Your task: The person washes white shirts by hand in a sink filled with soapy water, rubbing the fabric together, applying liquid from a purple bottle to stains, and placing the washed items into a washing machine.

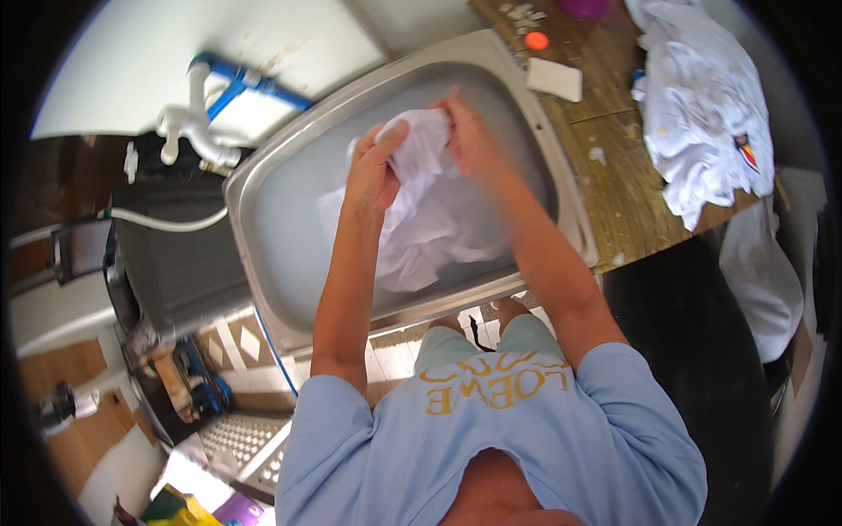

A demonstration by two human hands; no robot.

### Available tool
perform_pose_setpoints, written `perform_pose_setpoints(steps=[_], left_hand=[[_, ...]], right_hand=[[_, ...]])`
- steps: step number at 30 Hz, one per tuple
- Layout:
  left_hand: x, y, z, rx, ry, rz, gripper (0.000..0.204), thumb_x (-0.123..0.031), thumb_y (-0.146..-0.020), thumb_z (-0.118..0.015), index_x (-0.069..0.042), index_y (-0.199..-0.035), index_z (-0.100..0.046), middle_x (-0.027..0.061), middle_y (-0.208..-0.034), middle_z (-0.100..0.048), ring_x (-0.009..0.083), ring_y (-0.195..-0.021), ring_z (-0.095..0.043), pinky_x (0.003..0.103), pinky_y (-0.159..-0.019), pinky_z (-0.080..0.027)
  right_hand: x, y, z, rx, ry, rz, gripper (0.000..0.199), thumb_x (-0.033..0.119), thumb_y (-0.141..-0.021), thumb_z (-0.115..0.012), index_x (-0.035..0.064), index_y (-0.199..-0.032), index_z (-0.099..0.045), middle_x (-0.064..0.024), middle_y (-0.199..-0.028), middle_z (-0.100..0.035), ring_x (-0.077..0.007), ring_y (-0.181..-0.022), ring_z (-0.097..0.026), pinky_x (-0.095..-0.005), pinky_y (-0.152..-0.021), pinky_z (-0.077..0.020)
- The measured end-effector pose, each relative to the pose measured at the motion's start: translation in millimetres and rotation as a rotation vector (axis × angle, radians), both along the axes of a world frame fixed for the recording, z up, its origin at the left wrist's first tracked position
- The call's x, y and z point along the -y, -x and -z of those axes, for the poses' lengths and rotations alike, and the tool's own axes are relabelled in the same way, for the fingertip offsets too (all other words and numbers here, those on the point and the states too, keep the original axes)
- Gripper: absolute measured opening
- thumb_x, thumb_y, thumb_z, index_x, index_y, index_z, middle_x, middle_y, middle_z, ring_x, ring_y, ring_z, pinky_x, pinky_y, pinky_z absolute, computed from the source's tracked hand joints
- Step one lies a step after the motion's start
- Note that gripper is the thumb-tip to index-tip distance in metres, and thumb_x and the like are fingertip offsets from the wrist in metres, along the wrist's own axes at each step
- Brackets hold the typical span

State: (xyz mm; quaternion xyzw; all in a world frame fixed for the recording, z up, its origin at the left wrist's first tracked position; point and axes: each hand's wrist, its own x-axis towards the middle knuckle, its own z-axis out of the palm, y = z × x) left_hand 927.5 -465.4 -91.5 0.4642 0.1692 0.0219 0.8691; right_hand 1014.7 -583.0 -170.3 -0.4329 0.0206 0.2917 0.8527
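Observation:
Over a metal sink (248, 254) of cloudy water, both my hands grip a wet white cloth (424, 149), perhaps a garment. My left hand (375, 167) has its fingers and thumb closed on the cloth's upper left part. On the other side, my right hand (467, 131) pinches the upper right edge; it is a little blurred. Between the hands the cloth is bunched up, and its lower folds spread into the water. Its full shape is hidden by the folds.
A wooden counter (605, 188) at the right bears a pale soap bar (554, 80), an orange cap (536, 40) and a heap of white clothes (702, 105). A white tap (180, 131) with blue pipe (254, 81) stands at the left, beside a dark grey tub (180, 263).

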Motion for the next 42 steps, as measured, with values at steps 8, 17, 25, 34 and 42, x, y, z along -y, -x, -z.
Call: perform_pose_setpoints(steps=[8,17,25,34,42], left_hand=[[100,-76,-11,0.315,-0.727,-0.385,0.013,-0.005,-0.087,-0.058,0.005,-0.094,-0.062,0.0102,-0.081,-0.058,0.0189,-0.073,-0.056,0.031,-0.064,-0.045],[145,-121,13,0.579,-1.993,0.028,0.023,0.001,-0.075,-0.056,0.004,-0.097,-0.06,0.0108,-0.093,-0.052,0.0292,-0.087,-0.056,0.036,-0.073,-0.048],[155,-122,4,0.351,-2.432,0.41,0.019,-0.008,-0.073,-0.061,0.0,-0.091,-0.063,0.0075,-0.09,-0.051,0.0251,-0.084,-0.058,0.036,-0.068,-0.05],[18,-51,-83,-0.078,-0.582,0.439,0.022,-0.016,-0.089,-0.054,0.0,-0.102,-0.064,0.0053,-0.097,-0.065,0.0113,-0.086,-0.06,0.026,-0.076,-0.048],[-47,31,-74,-0.004,-0.425,0.22,0.019,-0.026,-0.093,-0.058,-0.008,-0.087,-0.064,-0.006,-0.08,-0.06,0.002,-0.068,-0.05,0.02,-0.064,-0.042]], right_hand=[[20,32,-60,-0.008,-0.675,-0.132,0.05,0.052,-0.095,-0.039,0.0144,-0.128,-0.045,-0.0103,-0.119,-0.054,-0.0268,-0.108,-0.054,-0.0433,-0.092,-0.0452],[23,9,-34,-0.164,-0.877,0.144,0.045,0.045,-0.095,-0.045,0.0157,-0.129,-0.044,-0.0146,-0.121,-0.053,-0.0284,-0.114,-0.052,-0.0449,-0.096,-0.0445],[28,8,-34,-0.153,-0.816,0.148,0.05,0.045,-0.092,-0.049,0.0103,-0.127,-0.044,-0.0154,-0.119,-0.055,-0.0292,-0.111,-0.054,-0.0441,-0.095,-0.0444],[33,-6,-44,0.169,-0.361,-0.038,0.04,0.017,-0.078,-0.062,0.0068,-0.116,-0.053,-0.0049,-0.105,-0.058,-0.0154,-0.098,-0.055,-0.0296,-0.089,-0.0419],[26,11,-71,0.356,-0.43,-0.332,0.009,0.012,-0.087,-0.062,0.0082,-0.081,-0.058,0.0006,-0.088,-0.059,-0.0073,-0.085,-0.055,-0.0215,-0.079,-0.0422]])
